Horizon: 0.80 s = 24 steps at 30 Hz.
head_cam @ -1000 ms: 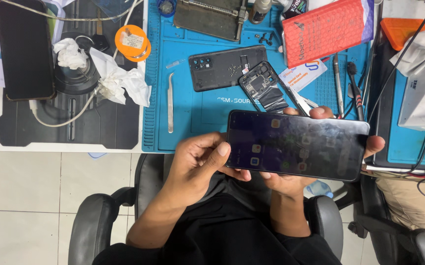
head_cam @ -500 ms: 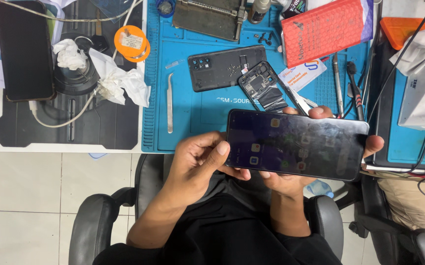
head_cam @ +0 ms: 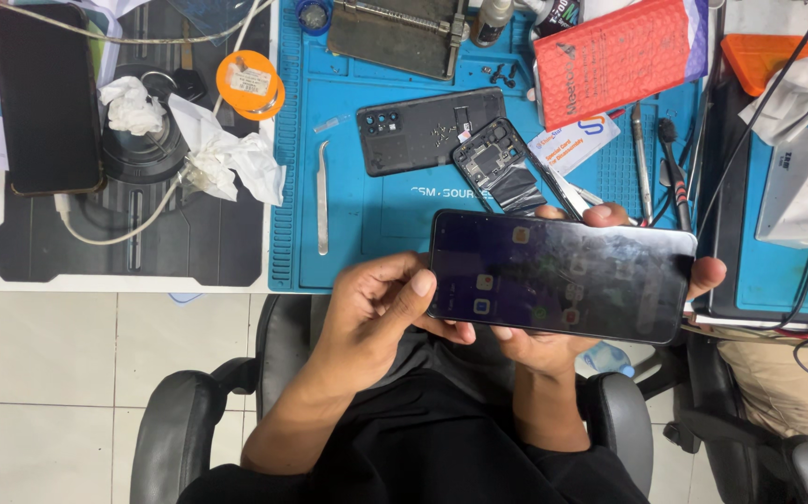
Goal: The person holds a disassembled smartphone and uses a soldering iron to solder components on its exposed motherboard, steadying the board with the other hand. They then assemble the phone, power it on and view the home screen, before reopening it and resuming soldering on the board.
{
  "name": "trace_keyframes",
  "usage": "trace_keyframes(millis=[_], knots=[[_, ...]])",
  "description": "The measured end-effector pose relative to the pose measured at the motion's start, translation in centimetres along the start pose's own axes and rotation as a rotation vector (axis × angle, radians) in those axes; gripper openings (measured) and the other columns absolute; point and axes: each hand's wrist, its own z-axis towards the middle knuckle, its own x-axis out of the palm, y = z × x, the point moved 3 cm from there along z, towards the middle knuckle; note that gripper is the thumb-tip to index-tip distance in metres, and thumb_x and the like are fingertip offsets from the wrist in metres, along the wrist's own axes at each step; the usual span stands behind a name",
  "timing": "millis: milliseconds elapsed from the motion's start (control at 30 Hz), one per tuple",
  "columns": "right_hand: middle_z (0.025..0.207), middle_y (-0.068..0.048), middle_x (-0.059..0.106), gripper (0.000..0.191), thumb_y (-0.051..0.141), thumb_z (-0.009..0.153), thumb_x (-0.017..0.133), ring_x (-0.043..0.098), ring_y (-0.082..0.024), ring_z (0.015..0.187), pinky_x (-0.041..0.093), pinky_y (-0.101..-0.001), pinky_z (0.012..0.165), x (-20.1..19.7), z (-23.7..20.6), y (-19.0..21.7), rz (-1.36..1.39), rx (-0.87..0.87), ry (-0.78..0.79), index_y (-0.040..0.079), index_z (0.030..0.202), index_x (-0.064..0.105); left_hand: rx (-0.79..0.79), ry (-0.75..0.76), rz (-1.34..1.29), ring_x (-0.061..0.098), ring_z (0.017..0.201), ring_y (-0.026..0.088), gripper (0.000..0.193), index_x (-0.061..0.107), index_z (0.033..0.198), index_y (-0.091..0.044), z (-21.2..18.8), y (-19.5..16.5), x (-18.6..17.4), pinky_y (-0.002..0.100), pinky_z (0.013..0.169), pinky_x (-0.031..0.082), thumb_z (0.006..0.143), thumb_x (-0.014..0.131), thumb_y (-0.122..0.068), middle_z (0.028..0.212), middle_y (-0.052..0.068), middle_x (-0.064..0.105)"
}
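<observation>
A black smartphone (head_cam: pixel 563 275) is held level above the table's front edge, over my lap. Its screen is dimly lit and shows a few app icons. My right hand (head_cam: pixel 539 350) cradles it from below, with fingertips showing at the top and right edges. My left hand (head_cam: pixel 371 313) grips the phone's left end, thumb pressed on that edge and fingers curled beneath. Just beyond the phone, on the blue work mat (head_cam: pixel 376 215), lie a black phone back cover (head_cam: pixel 423 131) and a smaller inner frame piece (head_cam: pixel 497 168).
Metal tweezers (head_cam: pixel 322 196) lie on the mat's left side, and screwdrivers (head_cam: pixel 642 149) on its right. A red padded envelope (head_cam: pixel 619 56) sits at the back. To the left are crumpled tissues (head_cam: pixel 227 154), an orange tape roll (head_cam: pixel 247 84) and another black phone (head_cam: pixel 45 98) with a cable. Chair armrest (head_cam: pixel 175 429) below.
</observation>
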Motion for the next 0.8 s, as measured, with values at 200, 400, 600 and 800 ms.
trace_keyframes(millis=[200,400,600,800], knots=[[0.145,-0.01,0.043,0.125,0.016,0.076,0.096,0.055,-0.028,0.132,0.053,-0.0424,0.11,0.3,0.1,0.1,0.039,-0.003,0.006,0.043,0.158,0.005,-0.004,-0.005,-0.005,0.075,0.083,0.024,0.033,0.065,0.111,0.012,0.0,0.1,0.0,0.04,0.077,0.068,0.111,0.053,-0.018,0.099,0.019,0.072],[0.145,-0.01,0.045,0.127,0.013,0.081,0.096,0.057,-0.028,0.13,0.053,-0.042,0.11,0.9,0.1,-0.1,0.064,0.029,-0.006,0.043,0.159,0.001,-0.009,-0.032,-0.016,0.075,0.082,0.024,0.034,0.065,0.107,0.011,0.1,0.1,-0.1,0.039,0.076,0.067,0.112,0.053,-0.02,0.094,0.018,0.072],[0.149,-0.02,0.044,0.133,0.011,0.081,0.093,0.061,-0.035,0.132,0.056,-0.052,0.113,1.4,0.7,-0.4,0.181,0.166,-0.089,0.033,0.161,-0.01,0.023,-0.11,-0.095,0.073,0.08,0.023,0.033,0.066,0.109,0.011,1.1,0.0,-0.5,0.04,0.073,0.068,0.112,0.052,-0.018,0.092,0.017,0.072],[0.146,-0.017,0.048,0.128,0.012,0.087,0.093,0.058,-0.032,0.129,0.049,-0.0489,0.116,1.7,1.1,-1.2,0.134,0.166,-0.1,0.028,0.164,-0.008,0.028,-0.107,-0.114,0.073,0.079,0.022,0.033,0.066,0.111,0.01,1.7,-0.1,-0.6,0.041,0.074,0.068,0.113,0.052,-0.019,0.091,0.015,0.07]])
